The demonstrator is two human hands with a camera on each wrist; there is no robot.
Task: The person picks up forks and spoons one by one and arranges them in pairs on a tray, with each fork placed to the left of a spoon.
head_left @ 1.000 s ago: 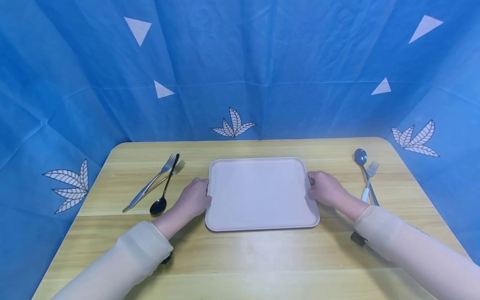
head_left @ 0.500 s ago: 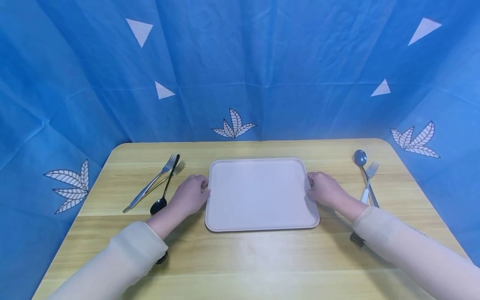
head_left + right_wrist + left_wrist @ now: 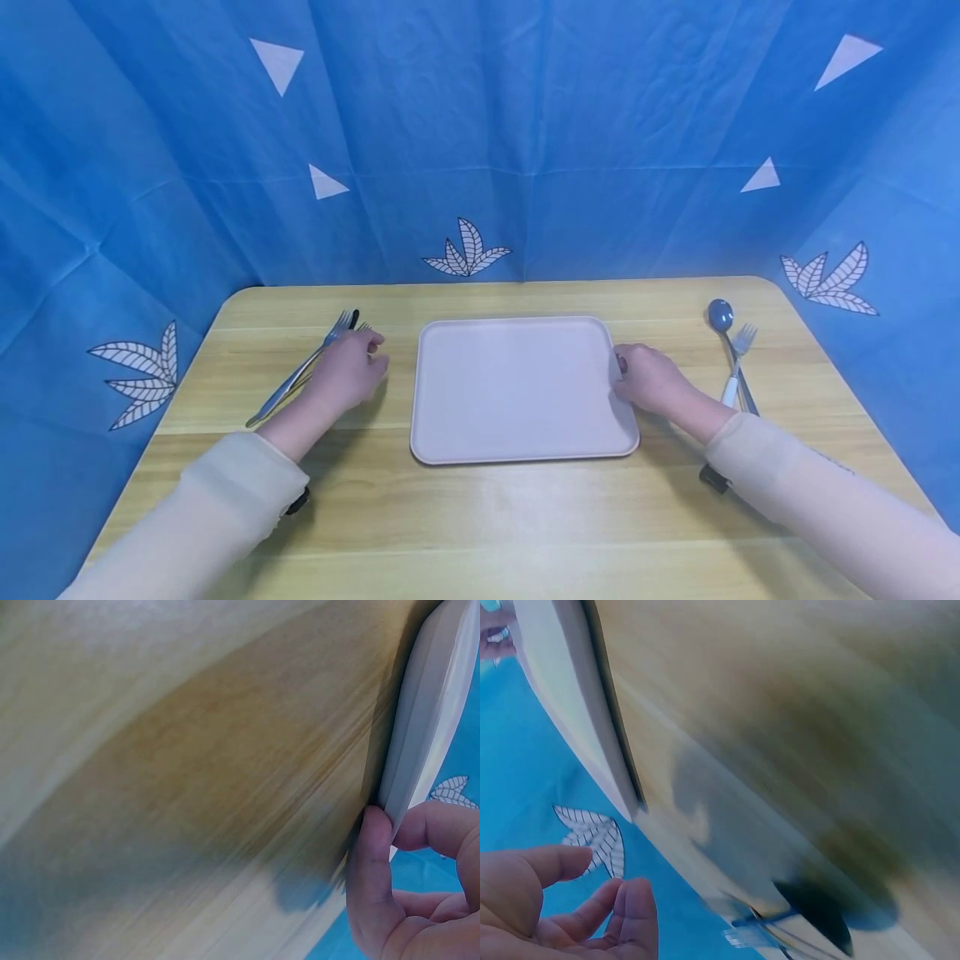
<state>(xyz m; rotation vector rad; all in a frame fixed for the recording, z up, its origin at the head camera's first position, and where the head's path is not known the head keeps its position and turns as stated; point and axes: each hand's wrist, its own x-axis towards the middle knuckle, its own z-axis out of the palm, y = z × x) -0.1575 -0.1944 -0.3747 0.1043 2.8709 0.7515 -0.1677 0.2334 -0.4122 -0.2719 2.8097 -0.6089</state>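
In the head view, a pale rectangular tray (image 3: 517,392) lies on the table's middle. My right hand (image 3: 651,382) pinches its right rim; the right wrist view has the thumb and a finger (image 3: 373,847) at the tray's edge (image 3: 420,735). My left hand (image 3: 347,367) is away from the tray, over the left-hand cutlery, with its fingers loosely bent and nothing between them. Beneath it lie a silver fork (image 3: 296,375), a gold fork (image 3: 302,383) and a black spoon (image 3: 355,318), mostly hidden by the hand. The spoon's bowl (image 3: 821,911) shows in the left wrist view.
At the right of the wooden table (image 3: 517,521), beyond my right wrist, lie a dark metal spoon (image 3: 721,314) and a white-handled fork (image 3: 742,340), crossing each other. A blue curtain (image 3: 480,125) hangs behind and at both sides.
My left hand has let go of the tray's left edge and moved left over the cutlery. My right hand stays at the right rim, and the tray has not moved.
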